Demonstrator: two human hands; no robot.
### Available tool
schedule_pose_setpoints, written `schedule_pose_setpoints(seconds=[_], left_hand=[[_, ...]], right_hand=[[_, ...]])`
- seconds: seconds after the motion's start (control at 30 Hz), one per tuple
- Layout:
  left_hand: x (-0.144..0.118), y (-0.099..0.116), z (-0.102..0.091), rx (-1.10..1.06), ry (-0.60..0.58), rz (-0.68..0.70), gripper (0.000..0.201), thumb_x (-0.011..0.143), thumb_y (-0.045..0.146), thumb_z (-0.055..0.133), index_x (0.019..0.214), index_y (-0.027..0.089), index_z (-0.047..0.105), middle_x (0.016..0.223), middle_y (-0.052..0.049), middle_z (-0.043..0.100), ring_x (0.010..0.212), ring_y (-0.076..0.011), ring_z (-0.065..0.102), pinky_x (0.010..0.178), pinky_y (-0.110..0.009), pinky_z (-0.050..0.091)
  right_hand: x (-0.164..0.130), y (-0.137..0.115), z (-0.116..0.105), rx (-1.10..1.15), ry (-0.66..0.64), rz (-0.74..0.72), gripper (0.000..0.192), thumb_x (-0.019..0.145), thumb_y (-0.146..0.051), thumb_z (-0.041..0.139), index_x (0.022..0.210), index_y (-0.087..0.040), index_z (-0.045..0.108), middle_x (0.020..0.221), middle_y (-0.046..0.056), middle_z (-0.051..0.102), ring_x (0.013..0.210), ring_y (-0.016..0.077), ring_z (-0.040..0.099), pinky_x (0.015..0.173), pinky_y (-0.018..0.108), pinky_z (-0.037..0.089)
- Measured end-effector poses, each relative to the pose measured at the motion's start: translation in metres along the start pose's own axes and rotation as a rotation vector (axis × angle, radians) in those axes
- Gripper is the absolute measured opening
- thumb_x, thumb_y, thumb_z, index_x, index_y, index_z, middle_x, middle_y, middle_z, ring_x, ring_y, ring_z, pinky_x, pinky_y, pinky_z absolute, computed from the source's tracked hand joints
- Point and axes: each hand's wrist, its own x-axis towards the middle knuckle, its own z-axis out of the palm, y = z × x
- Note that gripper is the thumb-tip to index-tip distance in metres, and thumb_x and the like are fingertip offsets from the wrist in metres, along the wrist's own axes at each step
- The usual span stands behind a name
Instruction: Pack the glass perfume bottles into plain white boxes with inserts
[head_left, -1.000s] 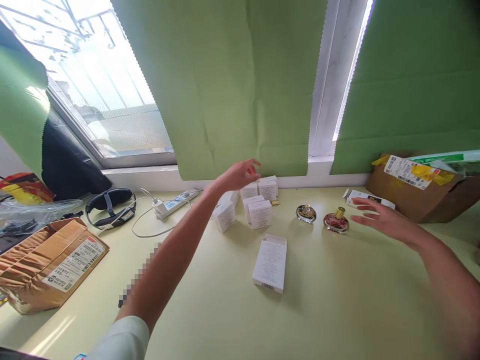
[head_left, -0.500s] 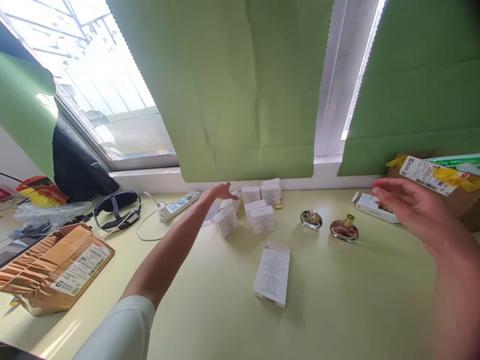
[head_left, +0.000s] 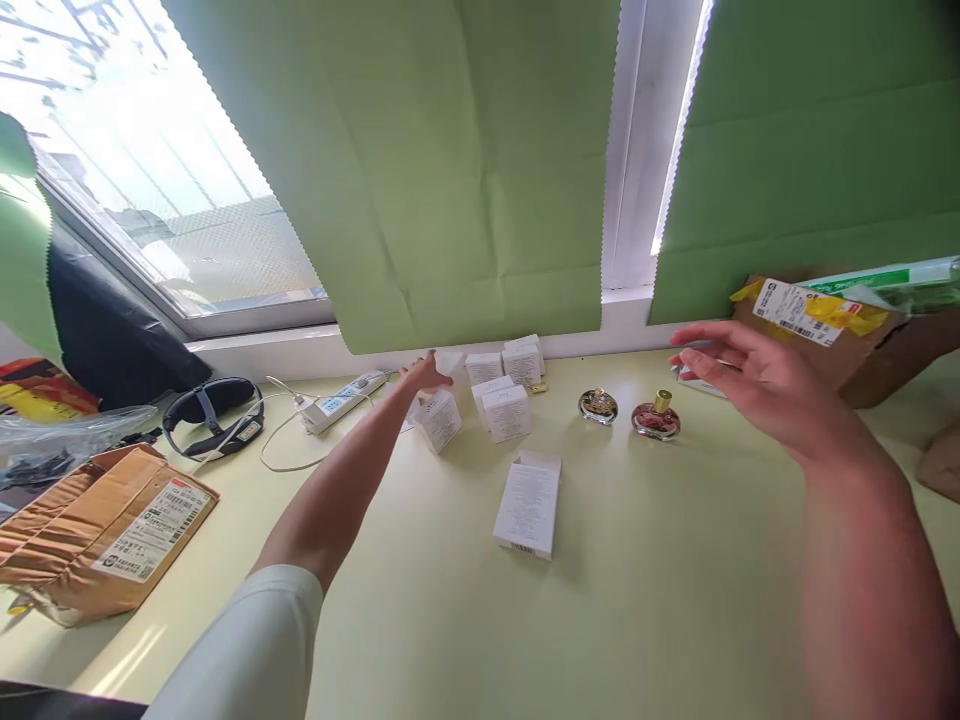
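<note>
Two bare hands over the desk (head_left: 675, 600), left hand (head_left: 424, 372) touching a small white box (head_left: 452, 364), grip unclear, right hand (head_left: 757, 385) spread open above two perfume bottles (head_left: 655, 418).

Home packing desk by a window, shipping cartons (head_left: 97, 535), small white boxes (head_left: 504, 412)
</note>
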Motion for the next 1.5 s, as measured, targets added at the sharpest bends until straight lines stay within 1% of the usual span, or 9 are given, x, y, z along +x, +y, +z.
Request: schedule_pose_setpoints(seconds=[0.13,0.2,0.33,0.47,0.57,0.83,1.07,1.27,1.5], left_hand=[[-0.032,0.011,-0.051,-0.082,0.190,-0.025,0.094,0.078,0.054,0.062,0.147,0.018,0.011,0.146,-0.022,0.035,0.132,-0.0374,0.037,0.106,-0.055,0.029],[-0.068,0.026,-0.053,-0.428,0.218,0.139,0.093,0.077,0.053,0.065,0.148,0.024,0.012,0.139,-0.016,0.043,0.120,-0.0312,0.050,0.099,-0.047,0.041],[-0.149,0.071,0.020,-0.884,0.086,0.584,0.085,0.082,0.052,0.060,0.147,0.034,0.007,0.139,-0.009,0.044,0.121,-0.0244,0.050,0.096,-0.038,0.046],[-0.192,0.097,0.112,-1.033,-0.015,0.645,0.092,0.079,0.045,0.068,0.147,0.034,0.007,0.145,-0.011,0.034,0.129,-0.0258,0.042,0.102,-0.041,0.042],[-0.203,0.096,0.134,-1.073,-0.022,0.636,0.093,0.078,0.043,0.070,0.147,0.035,0.008,0.146,-0.009,0.033,0.128,-0.0250,0.042,0.106,-0.042,0.039],[-0.217,0.088,0.126,-0.776,0.049,0.685,0.088,0.078,0.048,0.068,0.147,0.037,0.014,0.147,-0.007,0.034,0.130,-0.0277,0.038,0.108,-0.044,0.035],[-0.218,0.091,0.131,-0.458,0.233,0.724,0.086,0.079,0.053,0.065,0.148,0.040,0.015,0.142,-0.009,0.033,0.132,-0.0309,0.033,0.109,-0.048,0.028],[-0.213,0.087,0.134,-0.459,0.308,0.711,0.076,0.081,0.053,0.063,0.146,0.038,0.026,0.142,-0.008,0.031,0.126,-0.0292,0.037,0.108,-0.047,0.030],[-0.206,0.082,0.134,-0.643,0.432,0.737,0.070,0.081,0.043,0.067,0.141,0.035,0.031,0.142,-0.009,0.029,0.127,-0.0263,0.041,0.104,-0.041,0.041]], right_hand=[[-0.011,0.006,0.023,0.099,-0.032,0.012,0.033,0.084,-0.052,0.060,0.111,-0.032,0.061,0.111,0.003,0.066,0.103,0.0239,0.062,0.090,0.042,0.050],[-0.021,0.022,0.051,0.325,-0.122,0.039,0.038,0.084,-0.051,0.061,0.115,-0.030,0.057,0.119,0.005,0.062,0.099,0.0227,0.064,0.082,0.039,0.054],[-0.046,0.059,0.113,0.673,-0.456,0.184,0.052,0.083,-0.056,0.059,0.127,-0.029,0.049,0.132,0.010,0.055,0.090,0.0225,0.068,0.076,0.042,0.057],[-0.066,0.074,0.140,0.808,-0.594,0.161,0.058,0.085,-0.052,0.059,0.137,-0.034,0.043,0.142,0.007,0.050,0.119,0.0258,0.056,0.089,0.043,0.053],[-0.074,0.072,0.142,0.858,-0.645,0.132,0.065,0.083,-0.047,0.065,0.142,-0.037,0.037,0.145,0.005,0.047,0.127,0.0259,0.050,0.096,0.044,0.049],[-0.082,0.065,0.142,0.732,-0.620,0.103,0.071,0.075,-0.051,0.072,0.138,-0.034,0.045,0.135,0.006,0.057,0.122,0.0311,0.054,0.095,0.046,0.050],[-0.091,0.055,0.144,0.670,-0.331,0.060,0.112,0.071,-0.042,0.077,0.150,-0.046,-0.003,0.149,0.005,0.038,0.121,0.0295,0.054,0.085,0.044,0.057],[-0.087,0.056,0.140,0.522,-0.259,-0.046,0.066,0.077,-0.041,0.071,0.136,-0.040,0.042,0.150,0.003,0.033,0.114,0.0287,0.055,0.072,0.037,0.060],[-0.081,0.053,0.136,0.706,-0.265,0.103,0.040,0.092,-0.049,0.048,0.129,-0.033,0.052,0.134,0.003,0.050,0.099,0.0216,0.056,0.062,0.033,0.059]])
